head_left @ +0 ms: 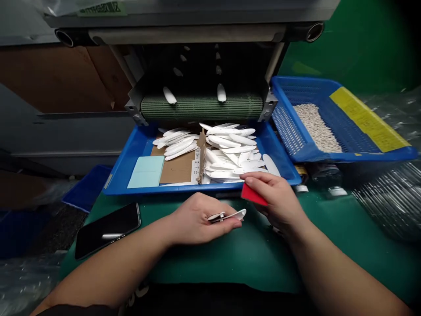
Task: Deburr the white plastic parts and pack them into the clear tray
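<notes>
So, a white oval piece (226,216) was held pinched in the nearly closed left hand (200,219), near the blue tray (148,189), while a red card (254,194) was gripped by the right hand (276,199).

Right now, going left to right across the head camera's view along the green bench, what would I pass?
Black smartphone → left hand pinching a white plastic piece → right hand holding a red card → dark bottle → crinkled clear plastic sheet
</notes>
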Action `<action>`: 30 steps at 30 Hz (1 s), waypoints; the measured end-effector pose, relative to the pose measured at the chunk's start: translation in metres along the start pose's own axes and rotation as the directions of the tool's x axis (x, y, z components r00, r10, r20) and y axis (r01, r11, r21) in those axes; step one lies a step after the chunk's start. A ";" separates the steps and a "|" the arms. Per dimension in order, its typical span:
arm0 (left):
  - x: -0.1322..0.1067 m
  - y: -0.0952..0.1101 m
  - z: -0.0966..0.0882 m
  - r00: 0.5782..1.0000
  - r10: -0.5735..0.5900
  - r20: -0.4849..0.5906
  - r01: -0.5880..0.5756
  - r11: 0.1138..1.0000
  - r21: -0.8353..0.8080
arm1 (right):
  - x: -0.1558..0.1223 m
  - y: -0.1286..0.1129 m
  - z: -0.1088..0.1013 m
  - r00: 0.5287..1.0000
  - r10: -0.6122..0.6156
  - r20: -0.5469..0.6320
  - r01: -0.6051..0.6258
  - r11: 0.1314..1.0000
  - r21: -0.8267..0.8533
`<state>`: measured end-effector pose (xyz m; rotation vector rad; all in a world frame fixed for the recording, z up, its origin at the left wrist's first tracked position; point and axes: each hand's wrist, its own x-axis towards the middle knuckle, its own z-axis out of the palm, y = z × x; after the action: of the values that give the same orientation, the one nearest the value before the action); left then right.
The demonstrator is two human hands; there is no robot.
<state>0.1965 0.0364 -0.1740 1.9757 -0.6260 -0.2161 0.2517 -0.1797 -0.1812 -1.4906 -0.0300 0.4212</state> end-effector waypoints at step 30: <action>-0.014 0.003 -0.005 0.936 0.336 0.107 -0.282 0.531 0.799 | -0.017 -0.015 -0.010 0.896 -0.345 0.280 0.443 0.647 -0.621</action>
<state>0.1858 0.0463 -0.1707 2.6681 -1.1756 0.4516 0.2424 -0.1948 -0.1632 -2.1060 -0.6840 0.1424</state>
